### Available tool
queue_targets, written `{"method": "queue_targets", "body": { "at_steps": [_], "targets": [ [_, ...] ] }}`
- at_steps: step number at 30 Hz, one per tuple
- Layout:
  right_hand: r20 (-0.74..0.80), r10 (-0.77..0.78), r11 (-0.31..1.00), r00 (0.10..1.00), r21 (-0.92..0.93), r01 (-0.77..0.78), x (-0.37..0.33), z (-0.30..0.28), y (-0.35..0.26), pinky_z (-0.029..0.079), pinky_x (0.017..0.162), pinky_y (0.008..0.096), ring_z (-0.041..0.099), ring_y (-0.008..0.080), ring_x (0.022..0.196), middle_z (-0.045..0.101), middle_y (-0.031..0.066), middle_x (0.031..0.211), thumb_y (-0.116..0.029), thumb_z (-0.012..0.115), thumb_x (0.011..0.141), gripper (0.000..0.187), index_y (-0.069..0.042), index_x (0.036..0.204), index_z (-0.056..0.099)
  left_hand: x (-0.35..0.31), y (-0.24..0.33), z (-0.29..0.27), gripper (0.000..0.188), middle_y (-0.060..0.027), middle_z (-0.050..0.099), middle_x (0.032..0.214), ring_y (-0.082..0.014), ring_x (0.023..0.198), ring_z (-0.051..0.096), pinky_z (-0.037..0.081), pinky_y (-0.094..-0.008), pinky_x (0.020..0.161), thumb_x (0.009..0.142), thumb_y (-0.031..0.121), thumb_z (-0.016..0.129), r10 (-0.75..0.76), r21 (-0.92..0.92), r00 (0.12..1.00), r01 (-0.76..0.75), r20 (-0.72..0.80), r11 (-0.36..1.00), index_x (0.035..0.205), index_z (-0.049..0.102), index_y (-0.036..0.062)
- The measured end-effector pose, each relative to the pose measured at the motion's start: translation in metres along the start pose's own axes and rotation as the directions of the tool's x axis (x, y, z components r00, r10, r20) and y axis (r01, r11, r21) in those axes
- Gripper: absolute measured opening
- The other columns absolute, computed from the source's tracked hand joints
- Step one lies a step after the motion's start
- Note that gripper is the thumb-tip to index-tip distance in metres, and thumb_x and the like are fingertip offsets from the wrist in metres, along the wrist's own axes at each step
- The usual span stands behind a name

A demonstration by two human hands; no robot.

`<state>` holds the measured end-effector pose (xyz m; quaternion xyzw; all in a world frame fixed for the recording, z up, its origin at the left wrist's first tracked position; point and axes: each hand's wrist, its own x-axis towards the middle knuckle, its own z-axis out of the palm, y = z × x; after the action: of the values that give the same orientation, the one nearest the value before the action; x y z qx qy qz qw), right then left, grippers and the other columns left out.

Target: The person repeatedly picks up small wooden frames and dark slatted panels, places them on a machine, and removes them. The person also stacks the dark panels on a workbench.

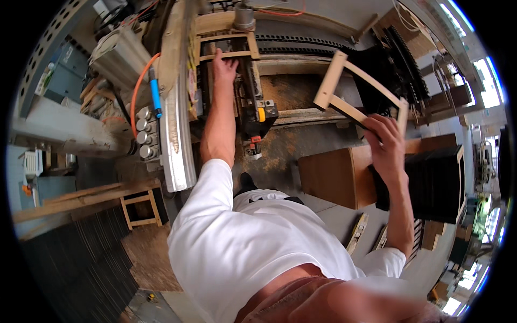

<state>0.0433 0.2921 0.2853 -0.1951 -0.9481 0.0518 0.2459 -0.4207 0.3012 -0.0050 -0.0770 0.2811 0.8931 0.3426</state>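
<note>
My left hand (223, 67) reaches into the machine, gripping the near rail of a light wooden frame (237, 54) set in it. One finger lies over the rail and the others bend below it. Off to the right, my right hand (386, 141) is closed on a second wooden frame (329, 81). That frame is raised and tilted in the air, with one wide end piece and two slimmer side rails. Part of its near corner is hidden behind my fingers.
A metal cylinder (244, 18) stands above the machine's frame. Sawdust (291, 92) covers the machine bed. A brown box (336, 175) and a dark stack (431, 183) stand at right. A blue air-hose handle (155, 91) hangs left. Another wooden frame (154, 207) leans by dark stacked panels (81, 261).
</note>
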Motion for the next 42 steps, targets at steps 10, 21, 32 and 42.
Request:
{"method": "queue_targets", "body": {
  "at_steps": [10, 21, 32, 42],
  "targets": [
    [-0.018, -0.356, 0.908, 0.934, 0.227, 0.351, 0.126, 0.231, 0.002, 0.047, 0.080, 0.0361, 0.058, 0.0271, 0.087, 0.067, 0.0048, 0.094, -0.011, 0.065, 0.078, 0.017, -0.009, 0.094, 0.068, -0.227, -0.030, -0.070, 0.028, -0.0071, 0.058, 0.117, -0.0238, 0.111, 0.055, 0.049, -0.0433, 0.093, 0.092, 0.010, 0.054, -0.212, 0.063, 0.976, 0.208, 0.056, 0.976, 0.121, 0.053, 0.0081],
    [0.028, -0.507, 0.822, 0.862, 0.319, 0.473, 0.182, 0.380, -0.017, 0.043, 0.088, 0.0370, 0.057, 0.0272, 0.092, 0.067, 0.0063, 0.101, -0.009, 0.063, 0.078, 0.031, -0.012, 0.108, 0.067, -0.415, -0.032, -0.148, 0.031, -0.0068, 0.059, 0.115, -0.0240, 0.109, 0.058, 0.050, -0.0440, 0.093, 0.091, 0.007, 0.057, -0.118, 0.115, 0.986, 0.132, -0.121, 0.985, 0.122, 0.050, 0.0063],
    [0.105, -0.531, 0.847, 0.841, 0.100, 0.522, 0.265, 0.417, 0.010, 0.041, 0.087, 0.0408, 0.058, 0.0263, 0.100, 0.069, 0.0059, 0.098, -0.014, 0.062, 0.081, 0.030, -0.020, 0.110, 0.067, -0.445, -0.052, -0.195, 0.026, -0.0036, 0.060, 0.112, -0.0206, 0.107, 0.059, 0.049, -0.0403, 0.094, 0.090, 0.012, 0.060, 0.158, 0.073, 0.889, -0.140, -0.429, 0.987, 0.116, 0.056, 0.0084],
    [0.093, -0.558, 0.829, 0.824, 0.032, 0.558, 0.279, 0.425, 0.014, 0.040, 0.085, 0.0384, 0.061, 0.0248, 0.095, 0.069, 0.0053, 0.089, -0.015, 0.060, 0.080, 0.031, -0.025, 0.108, 0.068, -0.450, -0.076, -0.220, 0.025, -0.0055, 0.058, 0.113, -0.0235, 0.109, 0.055, 0.047, -0.0399, 0.097, 0.091, 0.017, 0.061, 0.186, 0.049, 0.826, -0.190, -0.532, 0.981, 0.114, 0.055, 0.0085]
  ]
}}
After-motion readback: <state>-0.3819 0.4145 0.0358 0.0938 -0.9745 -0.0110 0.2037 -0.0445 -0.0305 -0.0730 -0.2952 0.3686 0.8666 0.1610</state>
